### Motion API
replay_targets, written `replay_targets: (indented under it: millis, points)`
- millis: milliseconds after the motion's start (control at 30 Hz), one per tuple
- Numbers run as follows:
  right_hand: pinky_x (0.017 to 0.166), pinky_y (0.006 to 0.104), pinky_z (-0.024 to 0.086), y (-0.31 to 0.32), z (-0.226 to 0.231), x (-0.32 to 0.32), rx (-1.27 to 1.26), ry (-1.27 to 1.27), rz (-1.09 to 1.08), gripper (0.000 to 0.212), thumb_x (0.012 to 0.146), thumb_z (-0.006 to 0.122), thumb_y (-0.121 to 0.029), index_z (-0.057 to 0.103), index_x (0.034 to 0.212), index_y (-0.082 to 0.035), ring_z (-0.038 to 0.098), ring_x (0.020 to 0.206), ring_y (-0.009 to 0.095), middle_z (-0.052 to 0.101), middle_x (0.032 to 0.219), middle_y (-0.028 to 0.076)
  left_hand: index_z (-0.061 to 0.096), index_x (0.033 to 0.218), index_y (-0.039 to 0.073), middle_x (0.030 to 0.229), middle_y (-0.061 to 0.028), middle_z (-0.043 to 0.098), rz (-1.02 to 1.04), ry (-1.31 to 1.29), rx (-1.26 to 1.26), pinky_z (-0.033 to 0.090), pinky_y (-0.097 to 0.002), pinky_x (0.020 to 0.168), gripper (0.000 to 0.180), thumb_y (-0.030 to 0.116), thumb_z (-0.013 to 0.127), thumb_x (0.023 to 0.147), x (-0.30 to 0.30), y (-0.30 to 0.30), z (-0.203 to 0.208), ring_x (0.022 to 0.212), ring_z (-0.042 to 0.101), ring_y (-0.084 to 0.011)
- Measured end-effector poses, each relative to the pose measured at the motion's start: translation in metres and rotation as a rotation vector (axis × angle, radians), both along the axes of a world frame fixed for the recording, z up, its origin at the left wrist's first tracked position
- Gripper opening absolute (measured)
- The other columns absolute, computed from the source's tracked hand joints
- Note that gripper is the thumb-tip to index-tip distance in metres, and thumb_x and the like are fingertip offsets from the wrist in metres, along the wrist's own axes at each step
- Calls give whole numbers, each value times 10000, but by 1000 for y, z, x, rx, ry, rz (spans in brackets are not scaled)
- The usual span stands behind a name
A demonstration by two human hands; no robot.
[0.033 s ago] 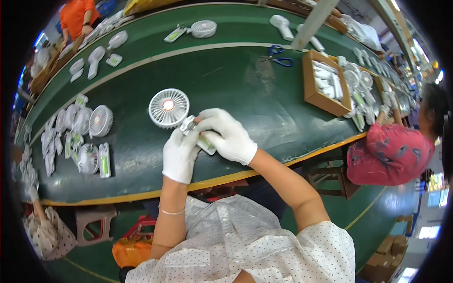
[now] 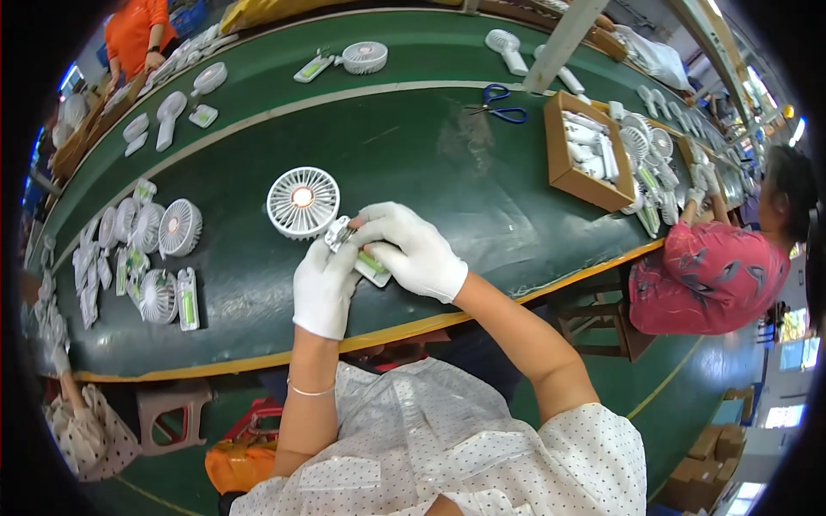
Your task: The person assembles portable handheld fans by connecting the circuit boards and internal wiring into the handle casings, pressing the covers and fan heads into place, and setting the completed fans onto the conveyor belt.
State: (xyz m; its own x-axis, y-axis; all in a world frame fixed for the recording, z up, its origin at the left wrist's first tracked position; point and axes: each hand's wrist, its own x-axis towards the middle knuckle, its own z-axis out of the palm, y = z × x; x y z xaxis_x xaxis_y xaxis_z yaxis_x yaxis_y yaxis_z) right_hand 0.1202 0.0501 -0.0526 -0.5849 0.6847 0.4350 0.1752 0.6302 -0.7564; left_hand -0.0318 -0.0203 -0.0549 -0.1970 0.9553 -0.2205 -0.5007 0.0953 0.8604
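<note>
A white handheld fan [image 2: 303, 193] lies in front of me, its round grille face up with an orange-toned centre. Its neck [image 2: 337, 233] and opened handle [image 2: 373, 271] run toward me, with a green part showing inside the handle. My left hand [image 2: 324, 291], in a white glove, is closed around the neck end. Gloved too, my right hand [image 2: 415, 251] closes over the handle from the right, with thumb and fingers bent together close to the left fingertips. Whatever small part lies between the fingertips is hidden.
Several fans and opened handles [image 2: 159, 297] are grouped at the left. Blue-handled cutters [image 2: 503, 110] lie at the back, near a cardboard box [image 2: 559, 159] of white parts. More fans rest on the far green belt [image 2: 439, 60]. A co-worker in red [image 2: 723, 279] sits at the right.
The whole view has shifted slightly. Both hands keep the same hold on the fan, and nothing else visibly differs.
</note>
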Motion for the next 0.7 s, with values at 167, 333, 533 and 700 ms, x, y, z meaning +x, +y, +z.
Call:
replay_targets:
  millis: [167, 333, 533, 700]
  points:
    - [936, 361, 500, 18, 44, 38, 288, -33, -308, 224, 832, 638, -4, 684, 1043, -65, 632, 1069, 290, 657, 1120, 129, 469, 1277, -119, 1204, -193, 591, -10, -67, 58, 523, -402, 961, 353, 52, 498, 969, 1, -2, 9, 1121, 619, -290]
    - [915, 331, 512, 118, 49, 153, 603, -254, -769, 275, 880, 614, 16, 669, 1147, -15, 652, 1027, 234, 674, 1134, 133, 602, 1179, -62, 1108, -143, 672, -14, 205, -76, 526, -327, 920, 292, 87, 534, 937, -17, -13, 6, 1039, 665, -215]
    - [1043, 395, 426, 218, 12, 428, -33, -798, -1173, 458, 888, 608, -258, 603, 1247, 26, 576, 1197, 397, 617, 1290, 232, 623, 1180, 6, 1089, -90, 690, -112, 314, 44, 511, -309, 906, 290, 178, 584, 950, -2, -6, 6, 1007, 652, -152]
    - [1035, 438, 419, 242, 1, 383, 72, -1073, -1105, 450, 884, 585, -345, 668, 1135, 19, 538, 1198, 456, 497, 1373, 300, 603, 1181, 7, 1086, -72, 674, -69, 192, 82, 505, -307, 912, 287, 186, 581, 958, -7, -14, -1, 1000, 643, -144]
